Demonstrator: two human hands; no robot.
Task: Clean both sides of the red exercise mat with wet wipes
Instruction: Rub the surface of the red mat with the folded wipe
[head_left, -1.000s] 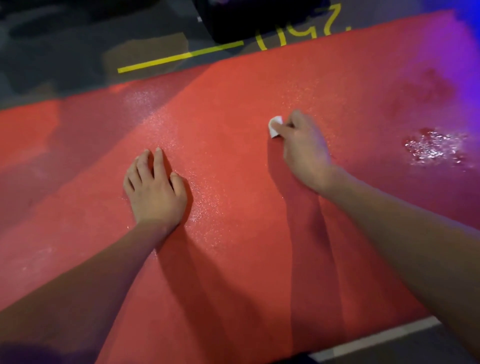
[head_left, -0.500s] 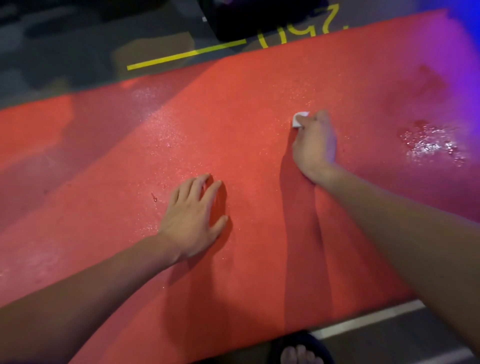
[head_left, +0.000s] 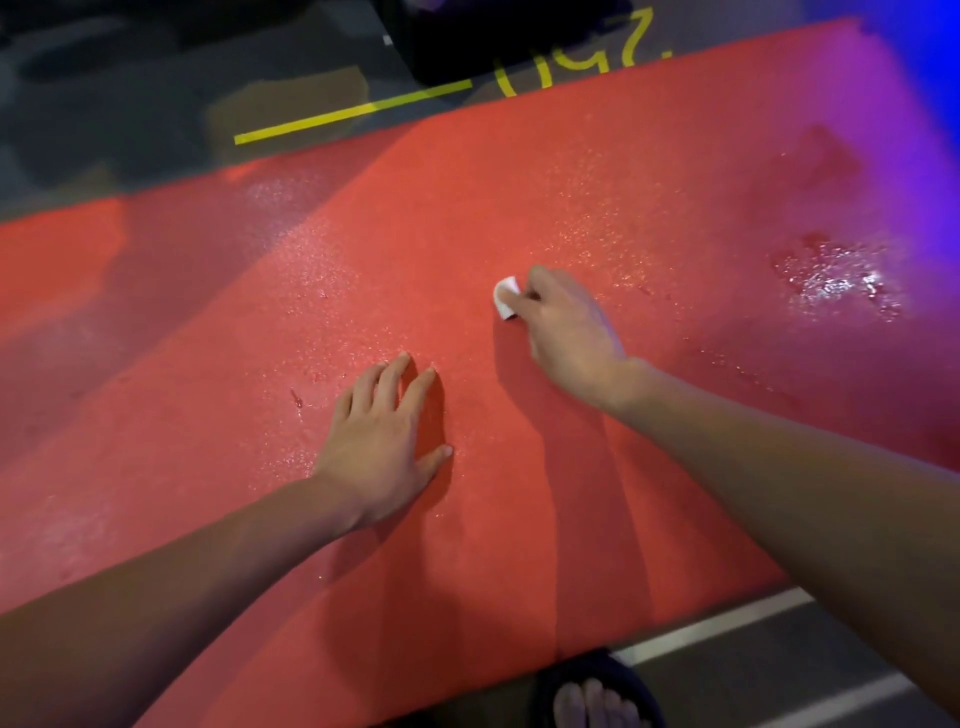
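The red exercise mat (head_left: 649, 171) lies flat on the floor and fills most of the view. Its surface glistens with small droplets, and a wet patch (head_left: 836, 280) shines at the right. My right hand (head_left: 566, 327) holds a small folded white wet wipe (head_left: 506, 297) against the mat near the middle; only the wipe's left end shows past my fingers. My left hand (head_left: 382, 447) rests flat on the mat, fingers straight and spread, a little nearer to me and left of the wipe.
Dark floor with a yellow line (head_left: 353, 111) and yellow markings (head_left: 566, 65) lies beyond the mat's far edge. A dark object (head_left: 509, 36) stands at the top centre. A white floor line (head_left: 722, 626) and my sandalled foot (head_left: 597, 696) are by the near edge.
My left hand has shifted right and towards me across the mat and now lies flat near the centre. My right hand with the wipe slid right, then back left and nearer.
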